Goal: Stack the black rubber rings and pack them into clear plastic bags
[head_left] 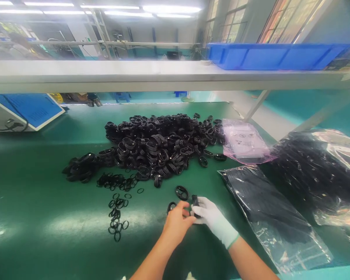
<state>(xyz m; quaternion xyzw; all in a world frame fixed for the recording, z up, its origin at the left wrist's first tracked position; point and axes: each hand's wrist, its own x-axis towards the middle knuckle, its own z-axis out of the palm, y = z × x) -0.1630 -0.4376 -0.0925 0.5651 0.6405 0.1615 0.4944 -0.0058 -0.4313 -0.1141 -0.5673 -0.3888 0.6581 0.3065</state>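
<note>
My right hand (211,217), in a white glove, is closed around a small coil of black cable (195,200), held upright between thumb and fingers. Close beside it on the left is my bare left hand (176,223). Its fingers are curved and apart from the thumb, whose tip reaches to the gloved fingers; I see nothing held in it. Another black coil (171,207) shows just behind the left knuckles, partly hidden. A further cable coil (181,192) lies flat on the green table beyond both hands. Loose black rings (115,217) are scattered to the left.
A large heap of coiled black cables (160,144) covers the table's middle. To the right are a pink bag (245,142), a clear bag with black contents (268,210) and more bagged goods (317,175). A shelf (128,77) crosses above, bearing a blue bin (280,56).
</note>
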